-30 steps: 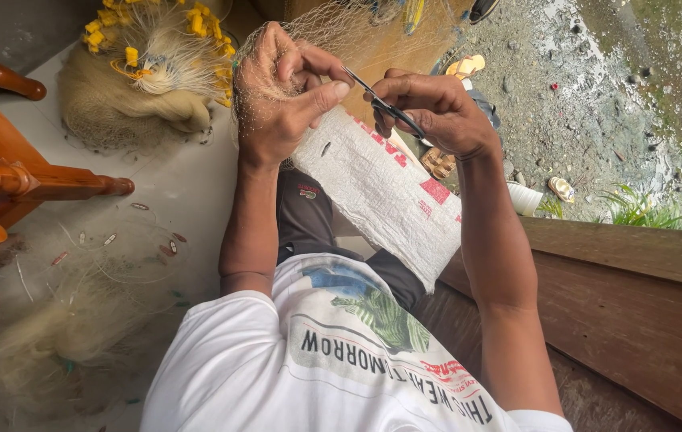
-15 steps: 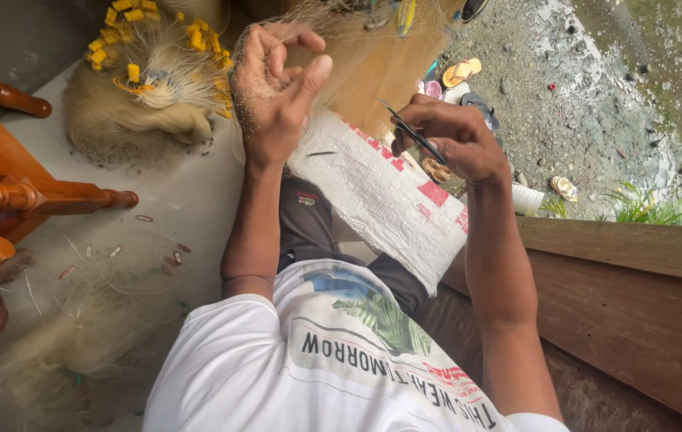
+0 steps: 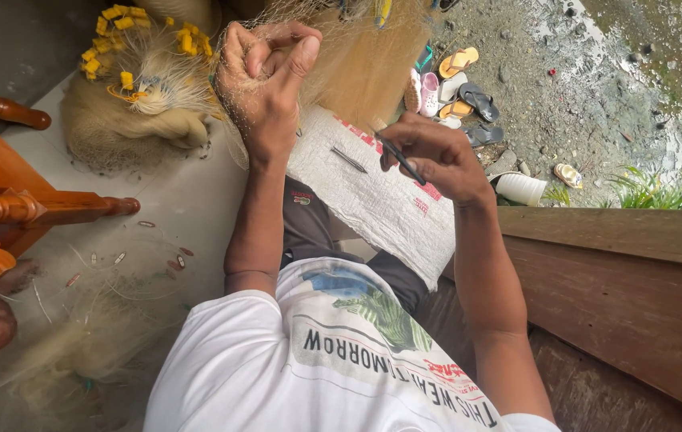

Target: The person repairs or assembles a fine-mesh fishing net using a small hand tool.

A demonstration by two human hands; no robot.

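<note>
A single head-worn camera looks steeply down over the person's chest, close enough that the white printed T-shirt (image 3: pixel 333 360) fills the lower middle of the picture. Beyond the shirt, both forearms reach away from the lens toward the white woven plastic sack (image 3: pixel 373 200) on the lap. Left of the sack lies pale floor; right of it runs a brown wooden ledge (image 3: pixel 621 280), with wet gravel ground farther off.

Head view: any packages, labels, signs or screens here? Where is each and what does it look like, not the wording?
Woven sack: spread over the person's lap, white, flat, with red printed marks.
Shirt print: on the white T-shirt front, a green and blue picture with dark lettering and a small red mark.
Shorts tag: small red and white patch on the dark shorts.
No signs or screens.
</note>
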